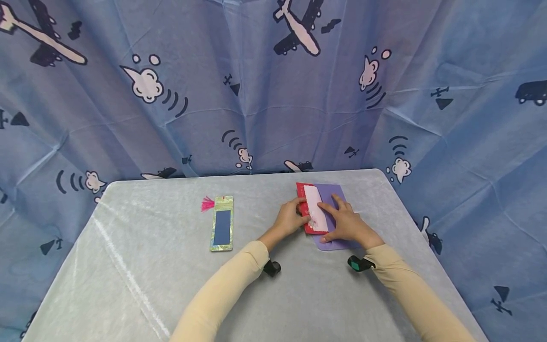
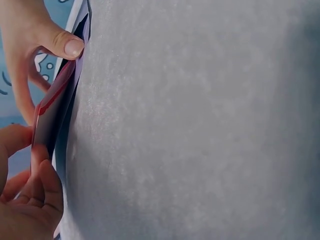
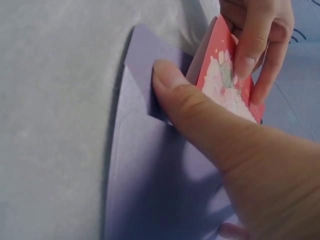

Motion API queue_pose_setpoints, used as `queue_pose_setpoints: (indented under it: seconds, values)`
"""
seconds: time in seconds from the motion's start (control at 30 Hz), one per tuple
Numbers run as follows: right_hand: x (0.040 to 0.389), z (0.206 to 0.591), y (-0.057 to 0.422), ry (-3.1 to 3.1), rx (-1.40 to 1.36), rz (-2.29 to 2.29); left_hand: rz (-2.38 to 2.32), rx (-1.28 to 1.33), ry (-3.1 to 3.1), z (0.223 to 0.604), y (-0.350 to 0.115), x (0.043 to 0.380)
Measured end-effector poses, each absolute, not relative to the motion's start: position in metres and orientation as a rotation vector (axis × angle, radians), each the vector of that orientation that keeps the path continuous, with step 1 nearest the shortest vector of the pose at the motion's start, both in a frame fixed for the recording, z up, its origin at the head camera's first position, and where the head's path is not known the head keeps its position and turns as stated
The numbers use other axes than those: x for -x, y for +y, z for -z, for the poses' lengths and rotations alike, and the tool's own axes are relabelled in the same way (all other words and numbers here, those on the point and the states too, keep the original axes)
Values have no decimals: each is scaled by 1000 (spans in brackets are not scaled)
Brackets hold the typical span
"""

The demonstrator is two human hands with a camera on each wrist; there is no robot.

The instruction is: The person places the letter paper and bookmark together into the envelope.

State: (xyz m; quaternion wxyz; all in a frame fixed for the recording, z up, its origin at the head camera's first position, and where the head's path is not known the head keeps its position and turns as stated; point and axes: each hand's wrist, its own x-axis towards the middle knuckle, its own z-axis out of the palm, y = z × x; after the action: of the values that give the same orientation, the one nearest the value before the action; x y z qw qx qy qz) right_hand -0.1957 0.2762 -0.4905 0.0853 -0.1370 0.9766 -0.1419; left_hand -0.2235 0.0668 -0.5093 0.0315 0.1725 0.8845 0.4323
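Note:
A red greeting card [image 1: 301, 209] with a pale floral panel overlaps a purple envelope [image 1: 331, 190] toward the table's right side. My left hand [image 1: 289, 219] pinches the card's left edge between thumb and fingers. In the right wrist view the card [image 3: 216, 55] stands tilted up from the envelope [image 3: 145, 165], that hand's fingers on its printed face. My right hand [image 1: 348, 224] lies spread over card and envelope; its thumb [image 3: 172, 80] presses on the envelope by a notched edge. From the left wrist, both the card [image 2: 47, 117] and the right hand [image 2: 37, 45] appear side-on.
A green-bordered bookmark [image 1: 222, 227] with a dark blue panel and a pink tassel [image 1: 207, 204] lies left of the hands. The table [image 1: 149, 247] has a pale grey cloth. Behind it hangs a blue curtain [image 1: 265, 95] printed with planes.

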Motion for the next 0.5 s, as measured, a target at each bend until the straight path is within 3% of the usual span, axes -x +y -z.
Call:
queue_pose_setpoints:
  seconds: [0.5]
  values:
    - [195, 491, 276, 2915, 408, 418, -1412, -458, 2692, 510, 69, 224]
